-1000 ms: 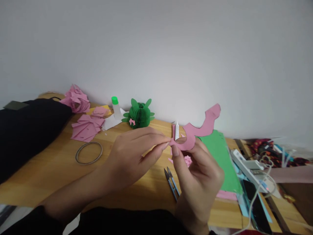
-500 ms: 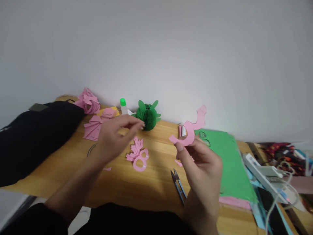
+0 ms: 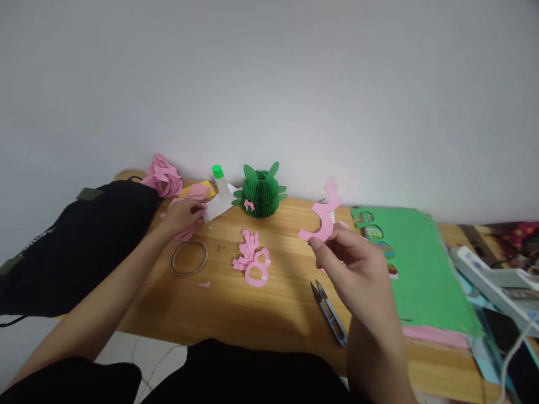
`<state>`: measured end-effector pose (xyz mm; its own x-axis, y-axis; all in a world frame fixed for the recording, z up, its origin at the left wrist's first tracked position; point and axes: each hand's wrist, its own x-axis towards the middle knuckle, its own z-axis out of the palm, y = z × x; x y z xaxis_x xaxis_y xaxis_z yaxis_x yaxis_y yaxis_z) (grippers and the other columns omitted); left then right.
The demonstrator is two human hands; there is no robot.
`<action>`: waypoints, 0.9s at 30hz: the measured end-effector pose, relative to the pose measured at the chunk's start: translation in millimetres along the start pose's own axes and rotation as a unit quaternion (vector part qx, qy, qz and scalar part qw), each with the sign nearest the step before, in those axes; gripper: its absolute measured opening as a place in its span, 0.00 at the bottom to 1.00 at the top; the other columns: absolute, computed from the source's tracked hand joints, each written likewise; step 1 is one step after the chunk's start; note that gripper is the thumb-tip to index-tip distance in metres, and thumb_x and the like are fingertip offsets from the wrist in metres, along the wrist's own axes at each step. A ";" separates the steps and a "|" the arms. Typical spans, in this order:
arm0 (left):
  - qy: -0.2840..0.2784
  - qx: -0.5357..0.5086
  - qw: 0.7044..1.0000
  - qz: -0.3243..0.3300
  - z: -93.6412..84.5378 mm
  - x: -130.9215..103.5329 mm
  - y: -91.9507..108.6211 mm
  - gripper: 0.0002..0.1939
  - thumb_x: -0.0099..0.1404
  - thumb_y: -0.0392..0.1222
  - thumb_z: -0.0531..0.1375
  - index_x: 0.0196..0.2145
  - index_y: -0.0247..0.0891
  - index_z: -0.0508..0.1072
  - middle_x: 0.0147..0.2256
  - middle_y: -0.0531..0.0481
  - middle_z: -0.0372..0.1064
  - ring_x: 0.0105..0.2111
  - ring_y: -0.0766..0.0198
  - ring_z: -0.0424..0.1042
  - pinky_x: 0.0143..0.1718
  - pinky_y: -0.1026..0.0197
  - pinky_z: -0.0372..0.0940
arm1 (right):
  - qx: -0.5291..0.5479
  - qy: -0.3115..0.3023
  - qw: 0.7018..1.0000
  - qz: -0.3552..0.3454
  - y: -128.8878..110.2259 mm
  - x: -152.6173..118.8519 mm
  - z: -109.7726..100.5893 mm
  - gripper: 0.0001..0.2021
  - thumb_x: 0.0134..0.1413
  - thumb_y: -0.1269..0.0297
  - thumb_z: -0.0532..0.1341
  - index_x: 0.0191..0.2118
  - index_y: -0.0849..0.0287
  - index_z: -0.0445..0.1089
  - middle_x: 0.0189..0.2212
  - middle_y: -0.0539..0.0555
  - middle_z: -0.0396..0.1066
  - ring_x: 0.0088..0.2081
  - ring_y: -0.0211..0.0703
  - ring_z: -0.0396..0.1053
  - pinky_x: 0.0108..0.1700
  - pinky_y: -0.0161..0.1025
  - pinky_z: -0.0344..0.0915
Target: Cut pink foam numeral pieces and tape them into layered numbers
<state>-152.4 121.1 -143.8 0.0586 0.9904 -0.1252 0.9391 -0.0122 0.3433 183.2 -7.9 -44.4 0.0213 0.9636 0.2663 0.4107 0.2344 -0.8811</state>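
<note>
Between its thumb and fingers, my right hand (image 3: 357,261) pinches a wavy pink paper strip (image 3: 324,221), raised above the table. My left hand (image 3: 185,216) is over the pink paper scraps (image 3: 179,231) at the left, its fingers curled; whether anything is between them is too small to tell. A green honeycomb paper ball (image 3: 261,194) with leaf-like pieces stands near the wall, a small pink piece on its front. Pink cut-outs (image 3: 256,270) lie mid-table. The blue snips (image 3: 329,314) rest left of my right wrist.
A glue stick (image 3: 219,179) with a green cap stands at the back. A metal ring (image 3: 189,258) lies on the wooden table (image 3: 236,314). Left is a black bag (image 3: 88,241); right are green sheets (image 3: 425,269) and a white power strip (image 3: 497,286). Crumpled pink paper (image 3: 163,175) sits back left.
My left hand has moved left and away from the green ball, to the pink scraps. My right hand still holds the strip. The view has shifted, uncovering the ring.
</note>
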 end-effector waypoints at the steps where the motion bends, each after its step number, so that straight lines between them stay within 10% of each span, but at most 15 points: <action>1: 0.000 0.009 1.000 0.012 1.8 1.0 -1.3 0.16 0.70 0.46 0.60 0.51 0.36 0.71 0.50 0.43 0.70 0.46 0.56 0.73 0.47 0.48 0.71 | -0.007 -0.007 1.000 0.010 3.4 -0.8 0.9 0.13 0.57 0.65 0.61 0.22 0.57 0.63 0.20 0.46 0.59 0.23 0.35 0.58 0.24 0.34 0.54; 12: 0.079 0.055 0.987 0.126 -4.9 -12.1 5.1 0.14 0.66 0.45 0.59 0.25 0.36 0.73 0.26 0.52 0.71 0.28 0.64 0.66 0.29 0.64 0.57 | 0.055 -0.133 0.959 0.246 63.0 -35.6 24.9 0.13 0.51 0.56 0.60 0.22 0.57 0.64 0.15 0.45 0.59 0.17 0.35 0.57 0.21 0.33 0.52; 19: 0.082 0.031 0.982 0.165 3.2 -39.8 34.6 0.12 0.68 0.44 0.57 0.31 0.35 0.73 0.28 0.51 0.68 0.29 0.64 0.61 0.30 0.64 0.53 | 0.075 -0.199 0.912 0.351 82.0 -71.2 42.8 0.12 0.50 0.54 0.59 0.25 0.58 0.67 0.16 0.45 0.62 0.14 0.32 0.56 0.17 0.32 0.51; 27: -0.001 -0.033 0.956 0.290 37.5 -85.8 72.1 0.12 0.67 0.48 0.57 0.32 0.40 0.75 0.33 0.46 0.73 0.33 0.58 0.70 0.37 0.58 0.63 | -0.084 -0.147 0.924 0.343 81.6 -85.9 42.0 0.16 0.54 0.53 0.62 0.21 0.58 0.68 0.15 0.46 0.59 0.19 0.35 0.55 0.23 0.34 0.47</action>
<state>-77.0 30.1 -143.2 0.5642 0.8192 0.1026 0.7247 -0.5509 0.4138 176.6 -66.2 -155.6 0.0904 0.8772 -0.4715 0.5286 -0.4435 -0.7238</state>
